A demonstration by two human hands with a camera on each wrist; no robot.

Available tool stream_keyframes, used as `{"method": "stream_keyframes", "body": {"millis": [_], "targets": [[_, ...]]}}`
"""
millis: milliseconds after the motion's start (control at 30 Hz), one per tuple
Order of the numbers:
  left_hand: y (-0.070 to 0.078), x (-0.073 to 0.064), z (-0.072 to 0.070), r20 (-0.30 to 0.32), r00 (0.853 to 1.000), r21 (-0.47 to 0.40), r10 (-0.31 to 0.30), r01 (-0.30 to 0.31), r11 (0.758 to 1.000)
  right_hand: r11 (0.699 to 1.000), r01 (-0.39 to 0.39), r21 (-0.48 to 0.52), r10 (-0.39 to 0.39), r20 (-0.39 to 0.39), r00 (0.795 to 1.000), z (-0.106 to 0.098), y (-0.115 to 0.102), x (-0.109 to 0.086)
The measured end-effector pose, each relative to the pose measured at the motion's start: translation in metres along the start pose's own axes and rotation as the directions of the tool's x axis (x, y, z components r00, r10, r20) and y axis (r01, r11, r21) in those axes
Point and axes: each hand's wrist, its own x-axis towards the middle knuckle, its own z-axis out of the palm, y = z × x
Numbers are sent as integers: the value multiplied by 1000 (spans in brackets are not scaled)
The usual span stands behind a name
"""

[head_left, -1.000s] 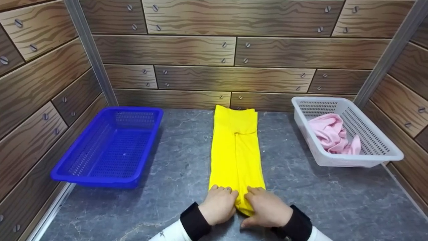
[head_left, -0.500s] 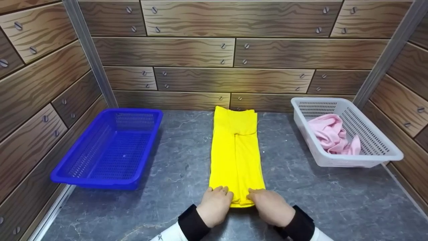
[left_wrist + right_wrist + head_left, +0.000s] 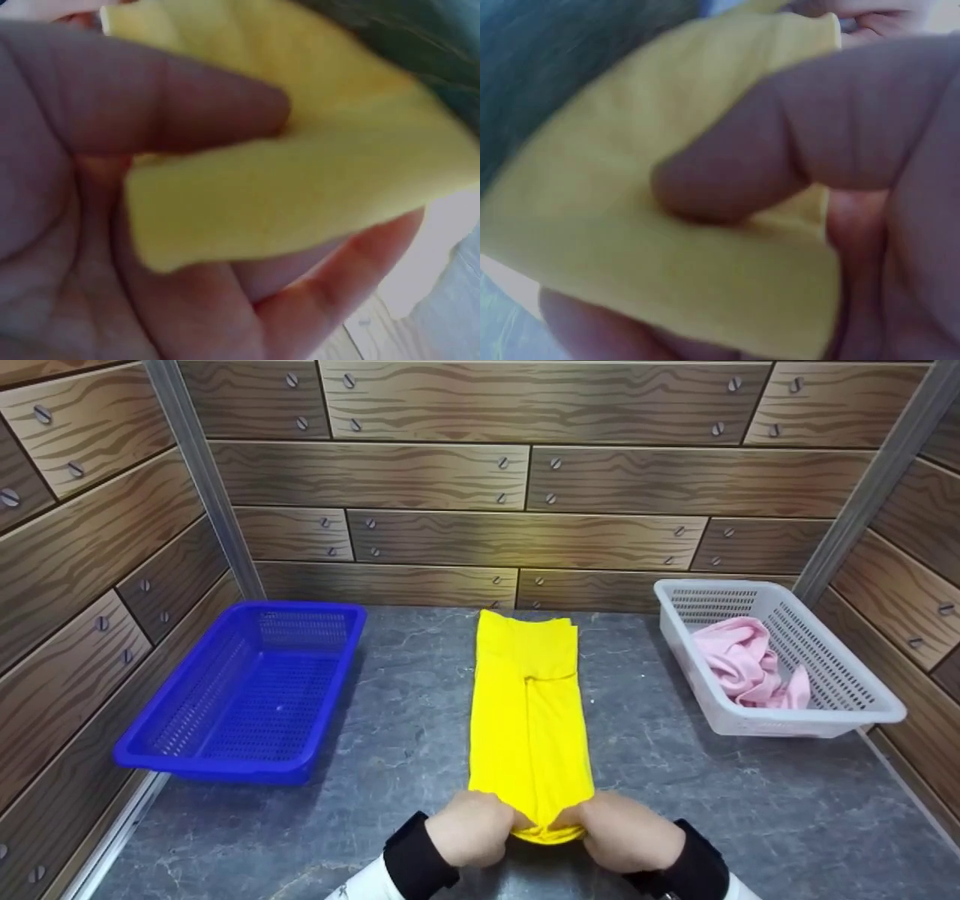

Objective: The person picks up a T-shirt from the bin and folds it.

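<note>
Table [image 3: 409,690] carries a folded yellow cloth [image 3: 527,727] near its middle, long axis running near to far, so most of the cloth stretches to the far side of the fingers. Neither hand is clearly nearer: left hand [image 3: 476,829] grips the near end's left corner, right hand [image 3: 637,832] its right. Left thumb [image 3: 210,112] and right thumb [image 3: 727,165] each pinch the cloth against the fingers opposite, with only fabric between.

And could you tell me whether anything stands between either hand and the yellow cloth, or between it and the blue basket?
Nothing visible separates the left hand or right hand from the yellow cloth; both pinch its near end. Toward the blue basket, only its raised side intervenes.
</note>
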Motion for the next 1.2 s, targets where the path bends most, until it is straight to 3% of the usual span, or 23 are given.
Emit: {"method": "stream_keyframes", "body": {"millis": [133,233,367,433,600,800,933,1067,1200], "targets": [[-1,-3,-9,129,991,-105,37,-24,994,990,72,118,-85,103,991,-5,-3,-4],[-2,-4,-14,151,987,-133,62,-41,990,981,75,177,-103,158,982,-9,-2,-5],[-11,-2,-19,90,993,-148,78,-64,987,983,6,184,-31,134,991,-16,4,-6],[-19,1,-23,56,997,-186,53,-41,982,980,-31,197,14,91,996,-22,11,-6],[-49,15,-32,1,999,-379,-44,41,925,962,-83,258,98,-44,994,-40,33,2],[-78,44,-45,-85,992,-500,-93,38,865,926,-185,330,233,-114,966,-56,65,25],[-92,63,-54,-107,984,-548,-139,58,834,889,-230,397,303,-131,944,-63,87,43],[-105,83,-58,-130,976,-565,-174,72,822,839,-271,472,369,-129,920,-68,104,60],[-116,100,-61,-128,964,-578,-231,117,808,809,-302,504,421,-140,896,-68,118,76]]}}
